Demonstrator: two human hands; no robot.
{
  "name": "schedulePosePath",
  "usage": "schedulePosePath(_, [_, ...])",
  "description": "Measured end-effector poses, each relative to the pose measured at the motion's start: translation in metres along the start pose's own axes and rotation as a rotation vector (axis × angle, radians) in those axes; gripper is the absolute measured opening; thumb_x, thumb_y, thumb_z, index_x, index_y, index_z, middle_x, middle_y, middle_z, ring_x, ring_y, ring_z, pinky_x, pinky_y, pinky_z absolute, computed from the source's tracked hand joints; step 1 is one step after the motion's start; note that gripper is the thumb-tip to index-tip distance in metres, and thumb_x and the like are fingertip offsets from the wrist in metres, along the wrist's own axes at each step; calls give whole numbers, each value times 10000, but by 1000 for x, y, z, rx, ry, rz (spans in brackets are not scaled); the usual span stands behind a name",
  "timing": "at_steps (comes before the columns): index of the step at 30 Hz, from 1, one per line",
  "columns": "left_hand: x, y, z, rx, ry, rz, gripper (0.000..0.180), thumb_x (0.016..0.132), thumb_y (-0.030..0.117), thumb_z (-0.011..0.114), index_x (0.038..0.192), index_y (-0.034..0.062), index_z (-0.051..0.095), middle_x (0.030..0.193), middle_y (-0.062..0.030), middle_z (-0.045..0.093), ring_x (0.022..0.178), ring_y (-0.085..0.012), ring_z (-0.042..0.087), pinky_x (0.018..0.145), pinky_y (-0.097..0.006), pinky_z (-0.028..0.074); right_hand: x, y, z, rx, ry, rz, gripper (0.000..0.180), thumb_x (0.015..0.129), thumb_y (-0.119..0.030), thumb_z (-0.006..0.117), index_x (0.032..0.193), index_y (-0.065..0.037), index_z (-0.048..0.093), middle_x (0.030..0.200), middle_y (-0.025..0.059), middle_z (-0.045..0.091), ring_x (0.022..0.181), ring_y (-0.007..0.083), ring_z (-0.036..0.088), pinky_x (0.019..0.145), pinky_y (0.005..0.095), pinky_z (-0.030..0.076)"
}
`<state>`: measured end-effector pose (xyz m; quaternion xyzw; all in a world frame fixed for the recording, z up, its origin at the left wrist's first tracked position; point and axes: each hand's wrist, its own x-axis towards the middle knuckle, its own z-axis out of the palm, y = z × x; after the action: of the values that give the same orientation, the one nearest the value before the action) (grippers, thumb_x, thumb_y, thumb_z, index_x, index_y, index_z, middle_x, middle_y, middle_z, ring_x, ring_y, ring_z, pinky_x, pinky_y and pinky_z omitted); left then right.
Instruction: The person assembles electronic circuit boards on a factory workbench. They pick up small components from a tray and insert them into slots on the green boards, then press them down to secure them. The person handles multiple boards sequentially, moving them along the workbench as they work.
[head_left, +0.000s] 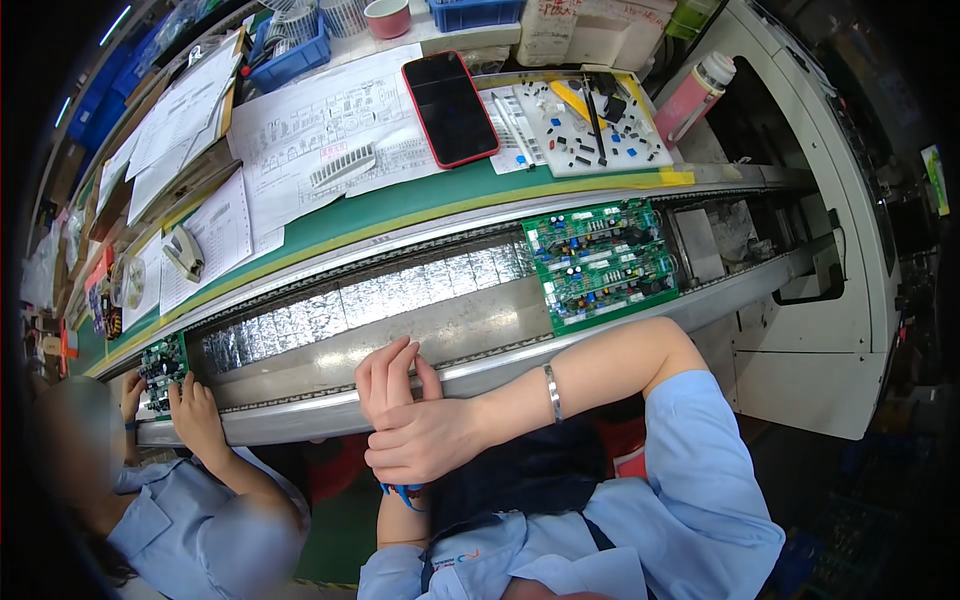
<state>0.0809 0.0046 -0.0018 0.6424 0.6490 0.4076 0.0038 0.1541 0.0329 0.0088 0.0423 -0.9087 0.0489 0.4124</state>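
Observation:
Nothing is held in my left hand (388,378); its fingers are loosely bent and apart, resting by the near metal rail (490,372) of the conveyor. My right hand (425,440) is wrapped round my left wrist, just above a blue band (402,490). A silver bracelet (552,392) circles my right wrist. To the right, beyond my right forearm, a green circuit board (602,265) with several small components lies across both conveyor rails. Neither of my hands touches it.
At left, a co-worker's hands (198,412) hold another circuit board (163,372). Past the conveyor lie a red-edged phone (450,110), papers (320,130), a stapler (183,253) and a white tray (630,158) of loose components. A pink bottle (693,98) stands beside a white machine housing (810,370).

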Motion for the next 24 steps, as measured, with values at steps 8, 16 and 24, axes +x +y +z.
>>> schedulePosePath(8, [2, 1, 0, 36, 31, 19, 221, 705, -17, 646, 917, 49, 646, 959, -81, 649, 909, -281, 586, 807, -378, 482, 0, 0, 0, -5, -16, -6, 114, 625, -169, 538, 716, -114, 498, 754, -7, 477, 750, 144, 510, 814, 258, 387])
schedulePosePath(16, [2, 1, -1, 57, 50, 30, 229, 692, -26, 652, 906, 55, 649, 944, -77, 653, 889, -274, 590, 786, -375, 493, 1, -1, 1, -1, -11, -8, 110, 620, -165, 537, 707, -110, 499, 747, -5, 475, 745, 148, 506, 800, 260, 387])
schedulePosePath(24, [2, -1, 2, 45, 49, 36, 232, 691, -25, 654, 909, 57, 650, 941, -74, 654, 882, -275, 590, 779, -371, 493, -1, 1, 2, 10, -1, -9, 109, 614, -170, 543, 696, -112, 501, 738, -7, 473, 727, 150, 493, 778, 256, 381])
